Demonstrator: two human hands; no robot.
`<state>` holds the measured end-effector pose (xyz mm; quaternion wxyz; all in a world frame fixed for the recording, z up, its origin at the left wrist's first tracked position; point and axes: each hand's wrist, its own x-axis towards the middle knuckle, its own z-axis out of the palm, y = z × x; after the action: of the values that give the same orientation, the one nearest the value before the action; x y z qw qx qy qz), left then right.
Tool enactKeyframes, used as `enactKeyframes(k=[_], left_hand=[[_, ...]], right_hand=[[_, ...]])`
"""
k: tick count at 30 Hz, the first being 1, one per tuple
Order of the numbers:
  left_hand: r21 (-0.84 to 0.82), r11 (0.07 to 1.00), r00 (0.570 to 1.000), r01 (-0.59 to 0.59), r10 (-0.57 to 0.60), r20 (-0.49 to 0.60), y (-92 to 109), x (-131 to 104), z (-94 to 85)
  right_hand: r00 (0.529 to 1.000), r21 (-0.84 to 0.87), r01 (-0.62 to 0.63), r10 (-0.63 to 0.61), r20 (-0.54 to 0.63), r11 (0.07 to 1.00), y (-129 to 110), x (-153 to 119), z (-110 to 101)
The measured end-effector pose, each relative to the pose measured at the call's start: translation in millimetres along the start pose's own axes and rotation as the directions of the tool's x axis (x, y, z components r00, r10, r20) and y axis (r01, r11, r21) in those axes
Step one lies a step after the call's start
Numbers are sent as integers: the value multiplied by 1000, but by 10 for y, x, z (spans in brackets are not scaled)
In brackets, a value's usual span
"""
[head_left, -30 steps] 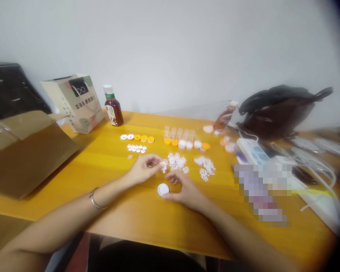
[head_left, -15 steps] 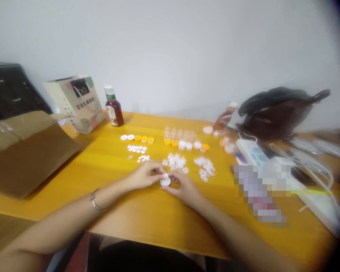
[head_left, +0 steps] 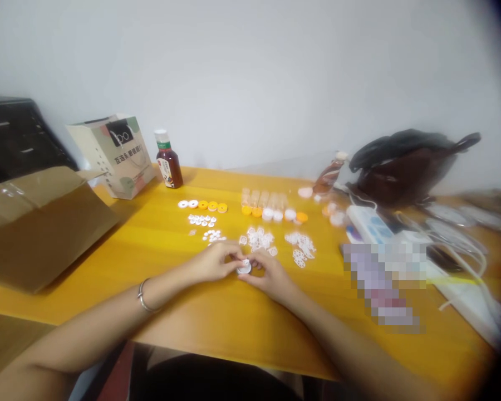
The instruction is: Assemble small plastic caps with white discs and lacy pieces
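Observation:
A small round white plastic piece [head_left: 244, 268], like a cap with a raised middle, is held between both hands above the table's near half. My left hand [head_left: 217, 260] pinches its upper part with thumb and fingertips. From the other side my right hand [head_left: 270, 272] grips its rim, fingers curled. Just beyond lie white lattice-patterned pieces [head_left: 259, 238] in a loose pile, with a second pile of cut-out white pieces [head_left: 301, 245] to the right. Small white discs [head_left: 212, 236] and white knob-like parts [head_left: 201, 220] lie beyond my left hand.
White and orange rings [head_left: 202, 205] form a row at the back left. Clear containers [head_left: 264, 199] stand behind orange and white caps [head_left: 278, 215]. A bottle [head_left: 168, 161], paper bag [head_left: 123, 159] and cardboard box [head_left: 42, 228] occupy the left; a power strip [head_left: 369, 225] and dark bag [head_left: 401, 167], the right.
My left fingers have shifted slightly on the white piece, covering more of its top. Both hands stay in nearly the same place, and the view has moved slightly.

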<state>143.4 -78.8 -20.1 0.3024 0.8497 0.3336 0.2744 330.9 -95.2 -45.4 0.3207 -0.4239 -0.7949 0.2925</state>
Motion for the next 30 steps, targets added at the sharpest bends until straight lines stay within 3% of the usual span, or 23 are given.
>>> enactKeyframes(k=[9,13,17,21,30], left_hand=[[-105,994,999,31,-33,-21,4,13,-8],[-254,964,992,81,-103,-73,-15,38,4],[-357,928,985,105,-147,-92,-29,45,0],[-396,913,980,102,-160,-117,-42,40,3],[-405,911,975,76,-153,-161,-3,41,40]], right_hand=[[1000,7,-2,1,21,1000,-16,-4,-28],[994,137,-110,111,0,985,-46,-12,-29],[965,374,-253,260,32,892,-71,-14,5],[952,612,-289,290,99,737,-54,3,30],[927,723,-347,338,165,597,-108,4,-33]])
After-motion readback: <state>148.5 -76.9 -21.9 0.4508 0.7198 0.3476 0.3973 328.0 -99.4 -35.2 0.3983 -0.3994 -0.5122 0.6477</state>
